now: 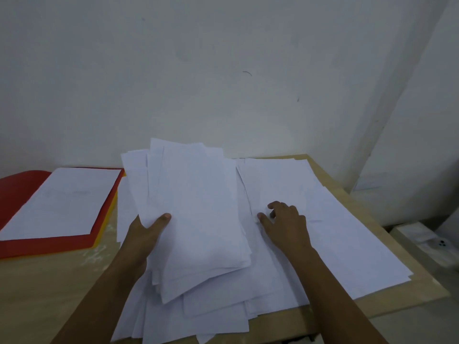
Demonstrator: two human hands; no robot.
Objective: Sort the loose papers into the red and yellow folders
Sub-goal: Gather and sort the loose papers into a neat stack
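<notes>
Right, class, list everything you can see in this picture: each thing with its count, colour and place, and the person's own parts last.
Red folder: one, red, open at the table's left, far side.
Yellow folder: one, yellow, only an edge showing under the red folder.
Sheet on the red folder: one visible, white, lying flat.
Held stack of papers: several, white, lifted above the middle.
Loose papers: many, white, spread over the table's middle and right.
Table: one, light wood, against the wall.
Wall: white, behind the table.
Left hand: grips the held stack, thumb on top.
Right hand: rests on the loose papers, fingers bent.
</notes>
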